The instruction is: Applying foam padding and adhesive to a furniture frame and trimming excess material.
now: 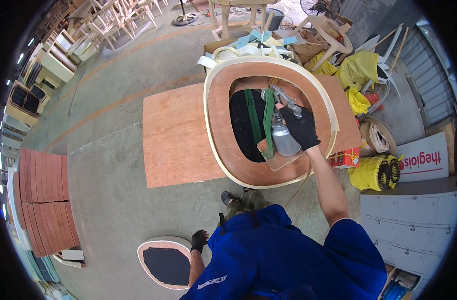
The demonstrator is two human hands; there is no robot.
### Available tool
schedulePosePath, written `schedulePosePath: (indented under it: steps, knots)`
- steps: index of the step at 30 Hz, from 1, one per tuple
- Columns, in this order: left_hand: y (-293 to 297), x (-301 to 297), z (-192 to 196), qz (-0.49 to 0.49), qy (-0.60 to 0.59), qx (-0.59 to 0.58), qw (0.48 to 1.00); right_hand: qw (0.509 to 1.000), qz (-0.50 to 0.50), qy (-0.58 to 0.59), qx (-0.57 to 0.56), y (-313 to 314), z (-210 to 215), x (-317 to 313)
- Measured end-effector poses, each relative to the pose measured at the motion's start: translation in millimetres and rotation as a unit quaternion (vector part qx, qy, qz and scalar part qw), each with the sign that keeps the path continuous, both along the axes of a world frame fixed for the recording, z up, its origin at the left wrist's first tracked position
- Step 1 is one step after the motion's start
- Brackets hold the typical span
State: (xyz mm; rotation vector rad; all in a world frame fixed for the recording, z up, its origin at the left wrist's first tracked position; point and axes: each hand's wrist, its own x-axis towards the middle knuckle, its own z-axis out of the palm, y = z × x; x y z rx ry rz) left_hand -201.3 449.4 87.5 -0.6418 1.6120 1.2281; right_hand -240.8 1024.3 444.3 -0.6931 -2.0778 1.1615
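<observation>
My right hand (pixel 301 128), in a black glove with bare fingertips, grips a spray gun (pixel 285 141) with a silver cup. The gun is over the opening of a large rounded wooden frame (pixel 220 110), edged with a cream strip. Black material and green straps (pixel 252 112) span part of that opening. The frame rests on a plywood board (pixel 181 135). Down at my left side, my gloved left hand (pixel 199 240) hangs with its fingers loosely apart and nothing visible in them. Beside it lies a smaller rounded frame (pixel 147 244) with a black centre.
A thin hose (pixel 299 189) trails down beside the frame. Behind it sits a box of foam offcuts (pixel 248 49). Yellow bags (pixel 357 70) and grey cabinets (pixel 408 216) line the right. Reddish-brown panels (pixel 43 182) are stacked at left; wooden chairs (pixel 108 22) stand far back.
</observation>
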Motion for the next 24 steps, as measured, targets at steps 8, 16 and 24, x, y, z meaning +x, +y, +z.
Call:
schedulePosePath:
  steps: [8,16,24]
  knots:
    - [12.9,-15.3,-14.7,-0.023,0.017,-0.01,1.0,0.987,-0.129,-0.072,0.065,48.4,-12.0,4.1]
    - [-1.4,-54.0,-28.9,-0.552,0.351,-0.066,0.753,0.985,-0.156,-0.064,0.036,35.4,-9.4,-0.3]
    - [-15.2,-151.8,-18.5,-0.104,0.005,0.01,0.995,0.976,-0.215,-0.024,0.036,3.5,-15.1,-19.2]
